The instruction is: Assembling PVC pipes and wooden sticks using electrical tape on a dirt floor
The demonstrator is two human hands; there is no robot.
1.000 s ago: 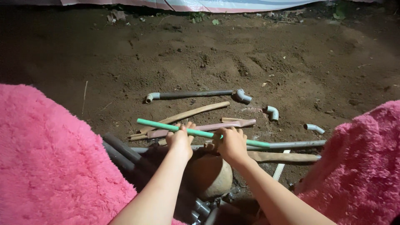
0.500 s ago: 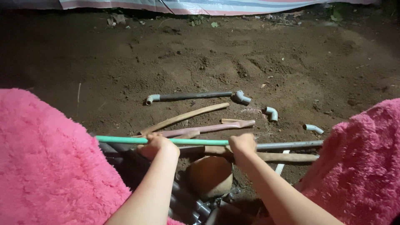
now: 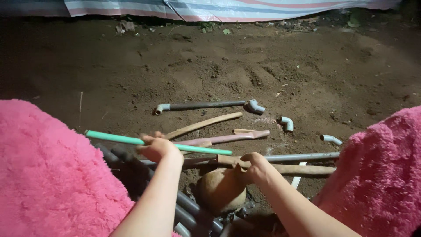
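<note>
The left hand [image 3: 157, 148] is closed around a green pipe [image 3: 118, 139], gripping it near its middle so both ends hang free and balanced; the pipe runs from the left of the frame to just past centre, lifted a little above the clutter on the ground. The right hand [image 3: 256, 167], lower centre, rests with fingers curled on a brown stick [image 3: 307, 169] lying flat; whether it really grips it I cannot tell, since the fingers fold away from view. Just beside that hand sits a rounded brown pot [image 3: 221, 191], and dark pipes [image 3: 193, 208] are stacked under the left forearm.

The green pipe is slim, straight and smooth, pale mint in colour, its right end cut square.

Further up, on bare dirt [image 3: 263, 66], lie a grey pipe with elbows [image 3: 204, 105] at both ends, a curved wooden strip [image 3: 204, 125], a pinkish piece [image 3: 228, 138], two loose elbow fittings [image 3: 287, 123] and a long grey pipe [image 3: 302, 156]. Pink fleece [image 3: 48, 175] fills both lower corners, and a striped tarp [image 3: 219, 8] edges the top.
</note>
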